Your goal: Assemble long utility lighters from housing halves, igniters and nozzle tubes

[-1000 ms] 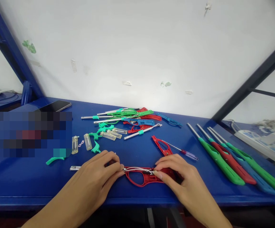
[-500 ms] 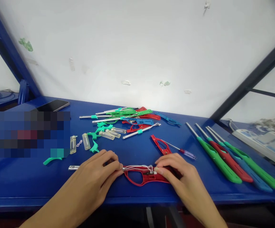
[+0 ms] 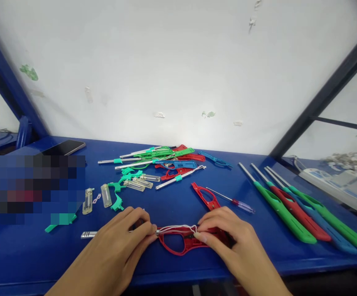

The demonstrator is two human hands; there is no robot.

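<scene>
A red lighter handle half [image 3: 178, 249] lies near the table's front edge, its hollow side up. My left hand [image 3: 125, 238] is closed around a silver metal lighter tube [image 3: 88, 235], whose slotted tip sticks out to the left. White wires [image 3: 176, 227] run from the tube's inner end along the top of the handle half. With thumb and fingers, my right hand [image 3: 230, 234] pinches the wires' far end over the handle half; what sits under the fingertips is hidden. Just beyond it lie another red handle half [image 3: 207, 196] and a screwdriver [image 3: 238, 203] with a clear purple handle.
Coloured shells and tubes [image 3: 175, 164] are piled at the back. Clear fuel tanks [image 3: 106, 195] and teal triggers [image 3: 116, 202] lie at left, near a phone [image 3: 70, 147]. Several whole lighters [image 3: 284, 209] lie at right, before a power strip [image 3: 335, 189]. Part of the left is pixelated.
The view has tilted upward a little, so the table sits lower in the picture. My right fingertips have closed over the wire end, covering the white tip seen before. My left hand keeps its grip.
</scene>
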